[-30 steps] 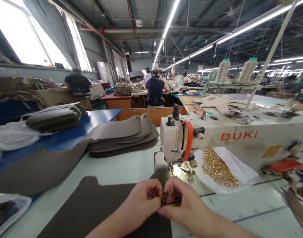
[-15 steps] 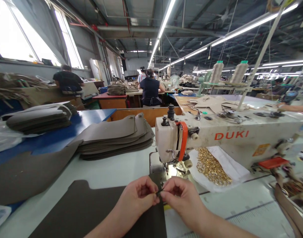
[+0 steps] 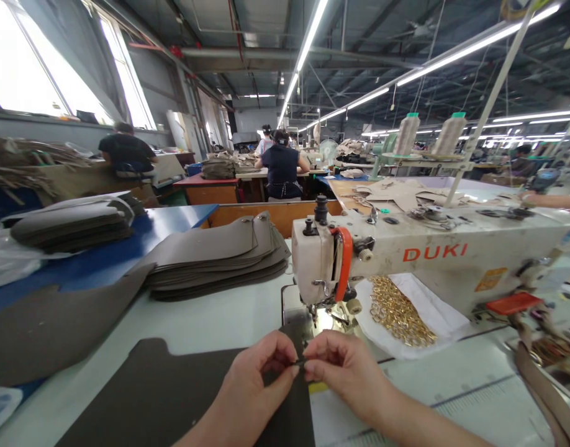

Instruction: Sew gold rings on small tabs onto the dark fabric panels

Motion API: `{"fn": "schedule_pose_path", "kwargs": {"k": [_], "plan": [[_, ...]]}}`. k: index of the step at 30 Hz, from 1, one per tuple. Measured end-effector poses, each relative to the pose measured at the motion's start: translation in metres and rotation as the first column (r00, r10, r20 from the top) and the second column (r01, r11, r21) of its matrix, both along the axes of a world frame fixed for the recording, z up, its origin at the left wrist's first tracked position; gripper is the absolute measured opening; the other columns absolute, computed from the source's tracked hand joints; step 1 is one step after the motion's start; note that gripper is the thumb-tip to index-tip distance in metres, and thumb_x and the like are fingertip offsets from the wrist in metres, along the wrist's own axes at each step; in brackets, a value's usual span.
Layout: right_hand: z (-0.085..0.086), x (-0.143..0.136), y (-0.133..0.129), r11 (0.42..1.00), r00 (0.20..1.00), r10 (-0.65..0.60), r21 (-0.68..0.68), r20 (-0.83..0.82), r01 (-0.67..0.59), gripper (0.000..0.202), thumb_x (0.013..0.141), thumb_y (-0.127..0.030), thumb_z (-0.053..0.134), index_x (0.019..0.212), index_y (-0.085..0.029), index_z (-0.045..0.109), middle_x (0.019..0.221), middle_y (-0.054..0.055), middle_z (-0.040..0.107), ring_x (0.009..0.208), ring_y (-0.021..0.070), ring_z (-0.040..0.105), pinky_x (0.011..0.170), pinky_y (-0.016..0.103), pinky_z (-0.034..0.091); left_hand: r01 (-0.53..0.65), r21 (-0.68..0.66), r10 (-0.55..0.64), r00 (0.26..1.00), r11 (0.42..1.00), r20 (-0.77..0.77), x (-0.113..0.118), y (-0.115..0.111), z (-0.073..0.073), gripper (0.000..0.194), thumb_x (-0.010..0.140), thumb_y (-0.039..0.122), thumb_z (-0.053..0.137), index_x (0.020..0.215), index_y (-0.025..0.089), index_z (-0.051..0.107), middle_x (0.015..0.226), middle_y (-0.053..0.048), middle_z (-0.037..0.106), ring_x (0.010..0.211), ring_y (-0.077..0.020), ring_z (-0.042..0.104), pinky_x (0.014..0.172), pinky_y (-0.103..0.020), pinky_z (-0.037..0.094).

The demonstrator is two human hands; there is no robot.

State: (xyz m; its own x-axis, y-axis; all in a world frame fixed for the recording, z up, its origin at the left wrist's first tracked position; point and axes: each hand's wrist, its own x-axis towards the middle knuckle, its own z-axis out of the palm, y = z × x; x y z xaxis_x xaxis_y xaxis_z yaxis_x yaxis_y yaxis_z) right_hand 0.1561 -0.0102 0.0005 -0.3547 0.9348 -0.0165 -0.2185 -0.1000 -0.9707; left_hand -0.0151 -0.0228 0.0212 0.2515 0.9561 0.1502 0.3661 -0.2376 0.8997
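Observation:
Both hands meet just in front of the sewing machine, over the right edge of a dark grey flat panel. My left hand pinches one end of a small dark strip between thumb and fingertips. At the strip's other end, the fingertips of my right hand are pressed together. Most of the strip is hidden by the fingers, so I cannot tell its exact kind. Behind the hands, the machine's presser foot area is lit. To the right lies a pile of gold metal rings on a white sheet.
A stack of grey panels lies left of the machine head, and another stack rests on the blue table. Brown straps hang at the right. Thread cones stand behind. A person sits ahead.
My hands stay at nearly the same spot with small finger movements. The strip now lies flatter between the fingertips, and the left thumb has shifted slightly. The panel looks unmoved.

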Motion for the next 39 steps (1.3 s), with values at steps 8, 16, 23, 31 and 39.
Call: {"fn": "schedule_pose_path", "kwargs": {"k": [8,16,23,31,39], "plan": [[0.001,0.006,-0.001,0.962,0.945,-0.075,0.272,0.317,-0.015,0.006,0.076,-0.016,0.061,0.071,-0.016,0.065,0.060,-0.003,0.059,0.056,0.0097,0.052,0.055,0.020,0.039,-0.002,0.124,0.021,0.988,0.992,-0.152,-0.001,-0.002,-0.006,0.010,0.076,0.012,0.053,0.076,0.022,0.057,0.072,0.005,0.062,0.067,-0.0124,0.062,0.065,-0.021,0.049],[0.010,0.013,0.002,0.997,0.907,-0.020,0.078,0.420,-0.015,0.013,0.073,-0.005,0.055,0.066,-0.016,0.057,0.055,-0.007,0.051,0.051,0.0076,0.049,0.051,0.018,0.037,0.056,0.345,0.109,0.891,0.937,-0.440,-0.016,0.008,0.000,0.016,0.082,0.020,0.053,0.097,0.022,0.058,0.097,-0.003,0.065,0.091,-0.0206,0.063,0.083,-0.035,0.052],[0.018,0.007,0.021,0.989,0.876,0.098,-0.145,0.473,-0.032,0.010,0.069,-0.007,0.057,0.063,-0.015,0.057,0.050,-0.006,0.056,0.037,0.0056,0.051,0.040,0.015,0.036,0.130,0.543,0.252,0.781,0.829,-0.571,-0.010,-0.006,-0.026,0.028,0.084,0.020,0.051,0.112,0.019,0.052,0.108,-0.009,0.062,0.101,-0.0247,0.060,0.088,-0.042,0.053],[0.022,0.001,0.037,0.971,0.817,0.203,-0.221,0.540,-0.095,0.016,0.068,-0.007,0.059,0.055,-0.015,0.057,0.046,-0.005,0.059,0.034,0.0062,0.053,0.035,0.013,0.037,0.158,0.562,0.218,0.811,0.812,-0.543,-0.005,-0.010,-0.022,0.021,0.085,0.021,0.053,0.106,0.021,0.053,0.102,-0.006,0.063,0.095,-0.0233,0.062,0.083,-0.039,0.054],[0.027,0.000,0.043,0.966,0.775,0.234,-0.230,0.587,-0.117,0.017,0.066,-0.006,0.059,0.052,-0.015,0.056,0.042,-0.005,0.057,0.032,0.0079,0.053,0.035,0.015,0.040,0.288,0.653,0.173,0.820,0.701,-0.546,0.012,0.007,-0.015,0.024,0.090,0.012,0.037,0.078,0.018,0.057,0.076,-0.003,0.062,0.072,-0.0173,0.060,0.067,-0.030,0.054]]}}
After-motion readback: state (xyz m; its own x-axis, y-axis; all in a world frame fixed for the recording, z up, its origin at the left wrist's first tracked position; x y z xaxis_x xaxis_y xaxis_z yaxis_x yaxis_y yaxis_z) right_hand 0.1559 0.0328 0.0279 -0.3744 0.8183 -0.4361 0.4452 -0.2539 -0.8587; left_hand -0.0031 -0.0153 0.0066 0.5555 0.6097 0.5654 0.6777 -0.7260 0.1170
